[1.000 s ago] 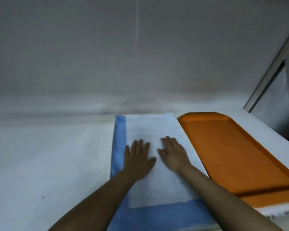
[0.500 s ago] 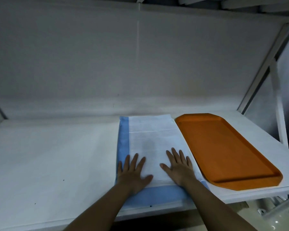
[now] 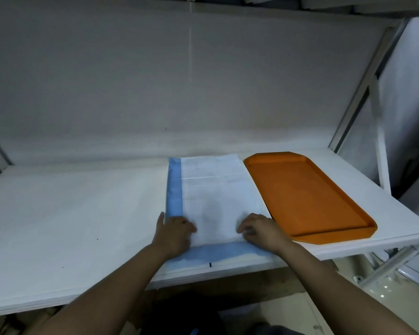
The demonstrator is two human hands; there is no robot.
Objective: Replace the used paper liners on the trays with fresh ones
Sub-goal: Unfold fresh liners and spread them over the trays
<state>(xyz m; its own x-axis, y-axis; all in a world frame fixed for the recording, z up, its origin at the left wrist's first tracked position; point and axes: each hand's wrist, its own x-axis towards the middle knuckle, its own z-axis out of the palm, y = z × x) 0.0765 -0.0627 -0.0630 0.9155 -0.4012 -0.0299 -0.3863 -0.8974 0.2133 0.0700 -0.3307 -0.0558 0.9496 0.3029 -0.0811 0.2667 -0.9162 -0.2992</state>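
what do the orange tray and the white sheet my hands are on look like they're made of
Orange tray: probably moulded plastic, going by its even colour, raised rim and dull sheen. White sheet: thin matte paper, with a faint fold crease across it; it lies on a blue tray, likely plastic too, though little of that shows.
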